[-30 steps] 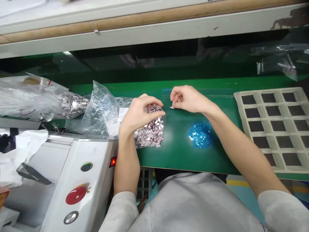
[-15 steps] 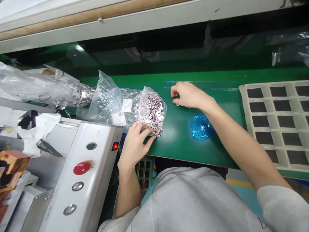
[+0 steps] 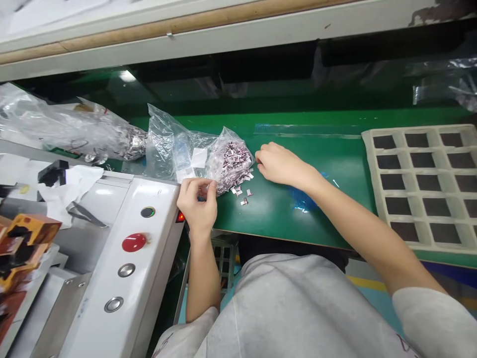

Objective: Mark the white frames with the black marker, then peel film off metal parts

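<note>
A clear plastic bag (image 3: 218, 171) full of small silvery and dark-red pieces (image 3: 235, 159) lies on the green table (image 3: 257, 219), its mouth towards the right. Several loose pieces (image 3: 238, 191) lie in front of it. At the bag's near left edge, my left hand (image 3: 198, 201) is closed, thumb against index finger, apparently pinching the plastic. My right hand (image 3: 279, 164) is beside the bag's right side with its fingers curled together; anything inside them is hidden. Partly behind my right forearm sits a small heap of shiny blue film (image 3: 303, 200).
A pale divided tray (image 3: 406, 189) stands on the right. Behind my right hand lies a clear ruler-like strip (image 3: 309, 131). More filled plastic bags (image 3: 93, 129) are at the left, beyond a white machine panel (image 3: 156, 238) with a red button (image 3: 134, 242).
My left hand has moved left from the bag's mouth to its near edge. My right hand has come left and nearer the bag. Several pieces now lie loose on the table.
</note>
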Tool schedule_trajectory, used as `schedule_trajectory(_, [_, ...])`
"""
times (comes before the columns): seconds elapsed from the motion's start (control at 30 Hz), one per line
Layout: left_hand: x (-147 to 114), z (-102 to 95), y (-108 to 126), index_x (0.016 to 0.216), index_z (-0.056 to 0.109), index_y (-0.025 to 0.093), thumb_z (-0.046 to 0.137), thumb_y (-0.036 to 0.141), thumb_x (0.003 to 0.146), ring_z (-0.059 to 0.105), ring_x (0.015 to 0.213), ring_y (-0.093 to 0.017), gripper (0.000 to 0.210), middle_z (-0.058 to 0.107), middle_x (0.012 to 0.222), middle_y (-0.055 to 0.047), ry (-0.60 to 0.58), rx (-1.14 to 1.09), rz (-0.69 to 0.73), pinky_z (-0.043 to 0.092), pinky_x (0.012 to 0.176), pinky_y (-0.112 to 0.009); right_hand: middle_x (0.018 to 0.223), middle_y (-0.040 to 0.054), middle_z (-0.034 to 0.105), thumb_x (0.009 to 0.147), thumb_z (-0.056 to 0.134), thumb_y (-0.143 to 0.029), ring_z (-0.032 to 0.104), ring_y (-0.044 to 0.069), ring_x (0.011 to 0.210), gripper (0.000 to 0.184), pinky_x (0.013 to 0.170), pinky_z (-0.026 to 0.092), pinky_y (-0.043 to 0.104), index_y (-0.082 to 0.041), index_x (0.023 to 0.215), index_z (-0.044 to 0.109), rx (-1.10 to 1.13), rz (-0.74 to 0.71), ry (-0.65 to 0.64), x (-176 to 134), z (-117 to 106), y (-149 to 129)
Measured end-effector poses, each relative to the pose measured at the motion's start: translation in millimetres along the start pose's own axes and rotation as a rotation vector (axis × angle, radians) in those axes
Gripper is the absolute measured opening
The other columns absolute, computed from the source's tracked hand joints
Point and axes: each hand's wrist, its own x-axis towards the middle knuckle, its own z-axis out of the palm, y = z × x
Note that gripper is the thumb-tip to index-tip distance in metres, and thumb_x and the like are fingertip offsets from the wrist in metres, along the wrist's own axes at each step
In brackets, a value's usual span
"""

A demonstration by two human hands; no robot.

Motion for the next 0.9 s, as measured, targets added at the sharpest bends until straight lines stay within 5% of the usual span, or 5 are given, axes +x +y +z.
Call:
schedule_trajectory(0.1, [-3.7,7.9,4.4,0.092,0.072,0.022,0.073,0.033,0.101,0.063,0.079,-0.018,0.014,0.068,0.093,-0.004,0.096,0.011,-0.032,0.054,0.070,-0.030,0.106,0.0186,0.070,0.099,0.063,-0.010,0.063,0.039,0.107,0.014,0.092,0.056,0.053,-0.017,0.099,0.075,-0.059,0.005,0.057,-14.2,8.8,-12.1])
schedule_trajectory(0.3, [-18.4,14.9,9.3,0.097,0.073,0.022,0.071,0.033,0.104,0.065,0.085,-0.021,0.013,0.066,0.098,-0.008,0.310,0.059,-0.029,0.055,0.071,-0.033,0.128,0.0177,0.072,0.109,0.056,-0.018,0.062,0.038,0.120,0.039,0.104,0.055,0.054,-0.015,0.146,0.065,0.002,0.012,0.060,-1.8,21.3,-29.6])
schedule_trajectory(0.57, [-31.1,12.5,-3.7,0.105,0.076,0.022,0.069,0.037,0.107,0.065,0.084,-0.019,0.017,0.064,0.106,-0.009,0.305,0.025,-0.086,0.058,0.075,-0.035,0.128,0.0132,0.075,0.108,0.062,-0.020,0.064,0.034,0.119,0.029,0.107,0.052,0.050,-0.021,0.135,0.072,0.053,-0.060,0.069,53.6,33.7,-33.0])
schedule_trajectory(0.77, [-28.8,11.9,-10.5,0.105,0.075,0.021,0.063,0.030,0.110,0.068,0.101,-0.025,0.016,0.066,0.106,-0.012,0.240,0.099,0.020,0.058,0.088,-0.038,0.126,0.0140,0.075,0.106,0.066,-0.020,0.063,0.034,0.117,0.023,0.105,0.052,0.050,-0.020,0.128,0.073,0.014,-0.139,0.078,83.4,37.1,-39.4])
schedule_trajectory(0.9, [-26.8,10.1,-6.1,0.103,0.072,0.021,0.056,0.026,0.112,0.069,0.102,-0.025,0.020,0.068,0.105,-0.012,0.144,0.223,-0.042,0.055,0.091,-0.038,0.126,0.0146,0.075,0.106,0.066,-0.017,0.064,0.034,0.120,0.022,0.109,0.051,0.050,-0.017,0.127,0.071,0.080,-0.204,0.071,102.9,45.3,-45.8])
